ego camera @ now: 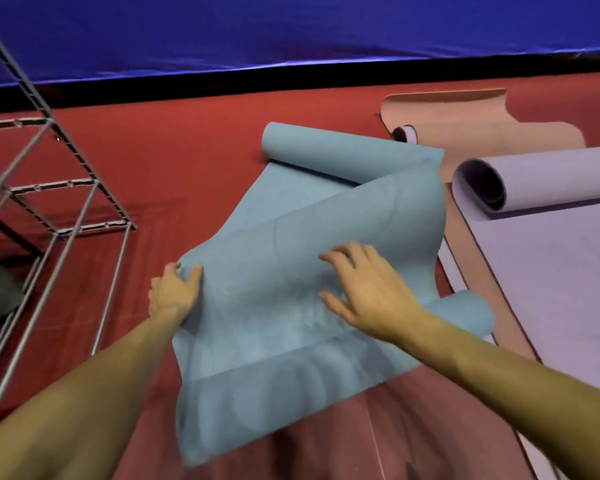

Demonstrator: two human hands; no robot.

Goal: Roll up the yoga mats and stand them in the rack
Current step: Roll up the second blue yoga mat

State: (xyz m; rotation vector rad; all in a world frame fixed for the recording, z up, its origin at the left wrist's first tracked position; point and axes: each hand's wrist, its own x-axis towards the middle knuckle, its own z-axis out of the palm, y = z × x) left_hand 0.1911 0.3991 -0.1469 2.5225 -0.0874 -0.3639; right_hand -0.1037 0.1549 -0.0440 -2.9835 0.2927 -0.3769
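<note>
Red matting (194, 157) covers the floor, and a blue fabric wall (291, 26) with a black strip along its foot closes off the far side.

On that floor, right under both hands, lies the thin teal-blue yoga mat (278, 341). Its long axis runs away from the person, slanting slightly to the right. The far end is curled into a loose roll (343, 150) lying crosswise, well beyond the fingertips. The middle of the mat is humped up and twisted, and another curl shows just past the right wrist. The near end lies flat between the forearms; motion blur smears its printed pattern, so the design cannot be made out.

The left hand (174, 289) grips the mat's left edge, thumb over the top and fingers mostly hidden beneath. The right hand (364, 289) is spread, fingers loosely bent over the raised fold; whether the fingertips touch it is hard to tell.

Right of the right hand lies a lilac yoga mat (551, 271), its far end rolled into an open tube, cut off by the frame edge. Beneath and beyond it lies a salmon-pink yoga mat (471, 133), partly covered. Left of the left hand stands a grey metal tube rack (66, 188), cropped at the frame's left side.
</note>
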